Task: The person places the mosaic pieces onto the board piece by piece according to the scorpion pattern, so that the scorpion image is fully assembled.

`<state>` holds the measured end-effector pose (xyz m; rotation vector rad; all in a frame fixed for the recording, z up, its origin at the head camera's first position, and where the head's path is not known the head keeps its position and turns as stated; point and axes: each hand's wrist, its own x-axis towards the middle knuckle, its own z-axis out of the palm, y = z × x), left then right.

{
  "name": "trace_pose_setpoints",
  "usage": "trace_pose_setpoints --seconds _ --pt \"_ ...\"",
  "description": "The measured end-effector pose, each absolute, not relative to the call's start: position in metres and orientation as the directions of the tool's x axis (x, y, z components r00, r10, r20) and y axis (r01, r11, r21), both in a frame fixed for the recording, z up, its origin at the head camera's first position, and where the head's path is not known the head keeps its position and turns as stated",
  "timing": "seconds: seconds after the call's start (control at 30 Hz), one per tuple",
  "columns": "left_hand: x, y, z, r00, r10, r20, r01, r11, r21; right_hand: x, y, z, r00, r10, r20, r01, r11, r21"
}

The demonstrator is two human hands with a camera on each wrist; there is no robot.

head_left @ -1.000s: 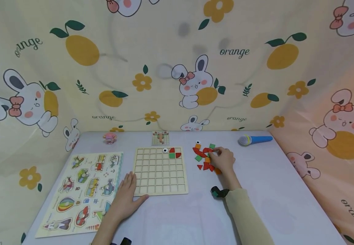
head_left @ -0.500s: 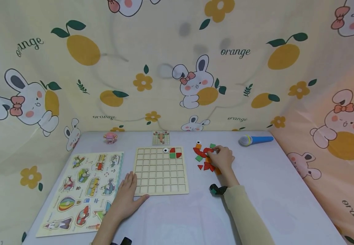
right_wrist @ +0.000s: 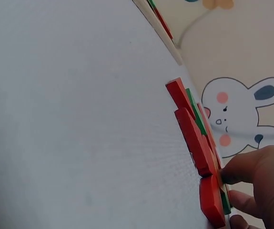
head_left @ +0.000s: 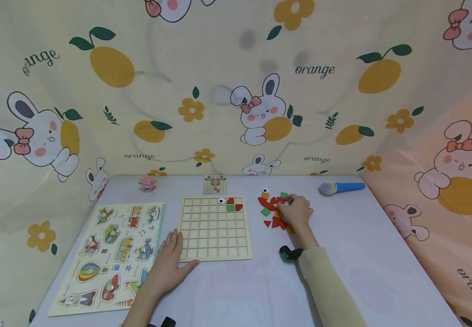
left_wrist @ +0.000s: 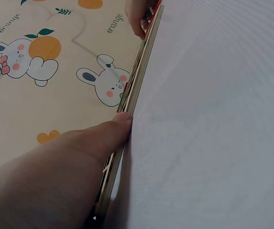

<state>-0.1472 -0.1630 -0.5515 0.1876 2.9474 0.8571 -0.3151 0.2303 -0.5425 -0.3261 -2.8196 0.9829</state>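
My left hand (head_left: 171, 262) lies with straight fingers along the left edge of a wooden grid board (head_left: 215, 229), the thumb by its near edge. In the left wrist view the thumb (left_wrist: 113, 131) presses on the board's rim. Near the board's top right corner sit a white eye tile (head_left: 221, 200), a green square (head_left: 230, 208) and two red quarter-round tiles (head_left: 238, 207). My right hand (head_left: 297, 212) reaches with bent fingers into a loose pile of red, green and orange tiles (head_left: 275, 221). Its fingertips touch tiles there; I cannot tell whether they pinch one.
A small picture card (head_left: 215, 184) lies behind the board. To the left is a puzzle board of vehicles (head_left: 109, 259), partly under my left forearm. A pink toy (head_left: 147, 183) stands at the back left, a blue toy microphone (head_left: 342, 188) at the back right.
My right fingertips have shifted slightly left among the tiles, and the red tiles by them have moved a little apart. The left hand stays on the board.
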Motion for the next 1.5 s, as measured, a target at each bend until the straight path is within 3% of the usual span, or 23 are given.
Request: trace_pose_setpoints --seconds 0.73,0.97,1.23,1.5 --pt "-0.148 -0.163 -0.554 -0.991 0.135 -0.02 0.104 0.842 0.529 -0.322 0.233 -0.545 -0.977 0.183 0.106 0.092 0.818 -0.568" --pt "-0.148 -0.163 -0.553 -0.991 0.131 -0.028 0.097 0.845 0.526 -0.312 0.226 -0.533 -0.974 0.165 0.156 0.038 0.796 -0.604" --pt "-0.148 -0.163 -0.552 -0.99 0.131 -0.041 0.091 0.848 0.522 -0.294 0.177 -0.519 -0.957 0.096 0.274 -0.101 0.775 -0.624" --pt "-0.149 -0.164 -0.553 -0.99 0.136 -0.039 0.096 0.846 0.525 -0.283 0.109 -0.52 -0.96 -0.038 0.277 -0.205 0.772 -0.602"
